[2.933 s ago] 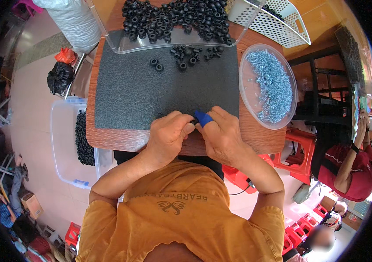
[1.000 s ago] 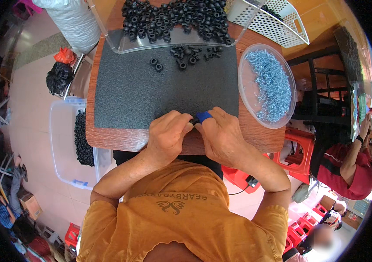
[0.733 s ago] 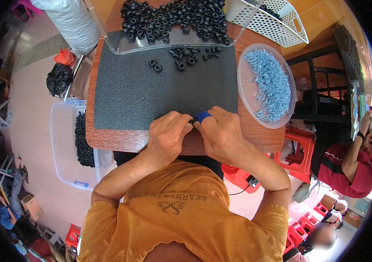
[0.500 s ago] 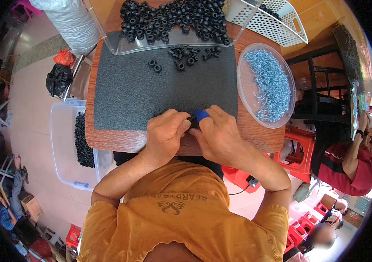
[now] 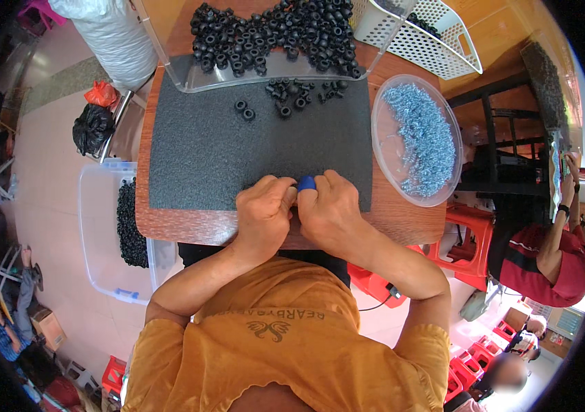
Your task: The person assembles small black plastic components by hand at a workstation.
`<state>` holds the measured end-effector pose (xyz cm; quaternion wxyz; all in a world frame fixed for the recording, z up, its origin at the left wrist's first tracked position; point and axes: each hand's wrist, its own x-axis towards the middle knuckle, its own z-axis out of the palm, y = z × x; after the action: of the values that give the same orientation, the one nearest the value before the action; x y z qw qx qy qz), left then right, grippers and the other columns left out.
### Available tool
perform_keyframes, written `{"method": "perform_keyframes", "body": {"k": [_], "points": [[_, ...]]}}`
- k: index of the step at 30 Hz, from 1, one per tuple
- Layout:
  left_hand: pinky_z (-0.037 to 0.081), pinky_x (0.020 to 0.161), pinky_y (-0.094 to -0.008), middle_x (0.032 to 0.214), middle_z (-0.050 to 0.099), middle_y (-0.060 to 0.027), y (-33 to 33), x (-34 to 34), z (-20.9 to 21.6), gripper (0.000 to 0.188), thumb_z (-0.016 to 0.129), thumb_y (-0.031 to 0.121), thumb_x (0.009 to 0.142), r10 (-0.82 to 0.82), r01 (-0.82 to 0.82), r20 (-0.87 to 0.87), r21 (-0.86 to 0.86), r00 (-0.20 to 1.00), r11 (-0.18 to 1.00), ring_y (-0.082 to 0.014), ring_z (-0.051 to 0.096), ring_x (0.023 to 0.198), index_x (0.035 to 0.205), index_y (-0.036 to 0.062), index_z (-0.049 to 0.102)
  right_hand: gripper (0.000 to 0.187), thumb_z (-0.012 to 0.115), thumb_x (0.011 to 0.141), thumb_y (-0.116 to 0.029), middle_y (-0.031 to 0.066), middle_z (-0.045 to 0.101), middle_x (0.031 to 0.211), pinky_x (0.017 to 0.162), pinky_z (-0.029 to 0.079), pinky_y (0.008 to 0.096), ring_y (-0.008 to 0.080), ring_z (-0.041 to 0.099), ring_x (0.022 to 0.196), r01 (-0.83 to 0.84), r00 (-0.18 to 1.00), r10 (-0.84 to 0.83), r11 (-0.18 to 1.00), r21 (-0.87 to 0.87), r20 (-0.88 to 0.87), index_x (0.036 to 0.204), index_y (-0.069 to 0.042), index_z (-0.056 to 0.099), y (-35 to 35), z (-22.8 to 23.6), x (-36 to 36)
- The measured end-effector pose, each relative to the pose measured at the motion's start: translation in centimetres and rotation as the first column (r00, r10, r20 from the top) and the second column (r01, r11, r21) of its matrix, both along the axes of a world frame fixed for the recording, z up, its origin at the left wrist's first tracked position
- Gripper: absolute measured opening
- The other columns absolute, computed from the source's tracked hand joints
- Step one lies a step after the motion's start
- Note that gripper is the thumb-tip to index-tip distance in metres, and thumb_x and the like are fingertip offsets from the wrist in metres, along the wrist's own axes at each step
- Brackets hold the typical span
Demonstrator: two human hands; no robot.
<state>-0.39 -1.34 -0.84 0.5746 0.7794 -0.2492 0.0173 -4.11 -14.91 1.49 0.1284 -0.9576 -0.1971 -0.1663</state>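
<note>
My left hand [image 5: 265, 209] and my right hand [image 5: 331, 209] meet over the near edge of a dark grey mat [image 5: 203, 151]. The fingers of both are curled in and pressed together on a small black part, which they almost wholly hide. A blue finger cover [image 5: 306, 182] wraps a finger of my right hand. Farther up the mat lie several loose black ring-shaped pieces [image 5: 248, 114] and smaller black stem-like pieces [image 5: 337, 89]. Beyond them, a clear tray [image 5: 184, 84] holds a heap of similar black round parts [image 5: 265, 41].
At the right of the wooden table [image 5: 409, 223] sits a clear oval tub [image 5: 390, 168] of small bluish metallic pieces [image 5: 426, 141]. Behind it is a white perforated basket [image 5: 443, 51]. A clear bin [image 5: 100, 264] with black parts stands low on the left. Red stools [image 5: 471, 237] and a co-worker [image 5: 546, 264] are at right.
My hands have drawn closer together, and the right has shifted slightly left. The black part showing between the fingers before is now nearly covered.
</note>
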Motion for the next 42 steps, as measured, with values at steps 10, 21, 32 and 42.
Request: {"method": "perform_keyframes", "body": {"k": [10,21,32,42], "points": [[0.044,0.048,-0.0309,0.068,0.057,-0.0125,0.7,0.9,0.6,0.006,0.061,0.002,0.079,-0.176,0.167,-0.256,-0.054,0.950,0.984,-0.0223,0.058,0.054,0.083,-0.0024,0.063,0.015,0.060,0.059,-0.011,0.0143,0.049,0.061,0.049,0.043,0.0379,0.0284,0.050,0.058,-0.021,1.000,0.021,0.996,0.088,0.002,0.060,-0.003,0.048,-0.8,-0.1,-0.1],[0.044,0.045,-0.0199,0.067,0.059,-0.0033,0.8,2.2,1.8,0.011,0.056,0.004,0.081,-0.293,0.214,-0.573,-0.204,0.765,0.955,-0.0060,0.054,0.054,0.082,-0.0041,0.063,0.016,0.061,0.063,-0.010,0.0142,0.049,0.061,0.051,0.042,0.0391,0.0291,0.051,0.058,-0.024,0.999,0.025,0.997,0.072,-0.020,0.059,-0.003,0.048,-0.8,0.8,0.5],[0.045,0.040,-0.0246,0.066,0.059,-0.0076,1.0,2.5,1.4,0.013,0.055,0.003,0.080,-0.338,-0.032,-0.704,-0.456,0.625,0.890,-0.0122,0.054,0.048,0.077,-0.0065,0.063,0.026,0.073,0.061,-0.010,0.0114,0.049,0.060,0.047,0.040,0.0378,0.0289,0.049,0.055,-0.031,0.999,0.024,0.975,0.221,0.031,0.067,-0.003,0.049,-0.3,1.5,1.4],[0.047,0.045,-0.0251,0.070,0.062,-0.0096,1.1,2.3,1.8,0.015,0.056,0.008,0.084,-0.394,-0.105,-0.730,-0.533,0.559,0.840,-0.0139,0.057,0.051,0.081,-0.0061,0.063,0.031,0.073,0.062,-0.010,0.0112,0.050,0.065,0.047,0.039,0.0380,0.0286,0.049,0.056,-0.019,0.999,0.006,0.963,0.271,0.048,0.082,0.001,0.052,-0.1,1.1,1.4]]}}
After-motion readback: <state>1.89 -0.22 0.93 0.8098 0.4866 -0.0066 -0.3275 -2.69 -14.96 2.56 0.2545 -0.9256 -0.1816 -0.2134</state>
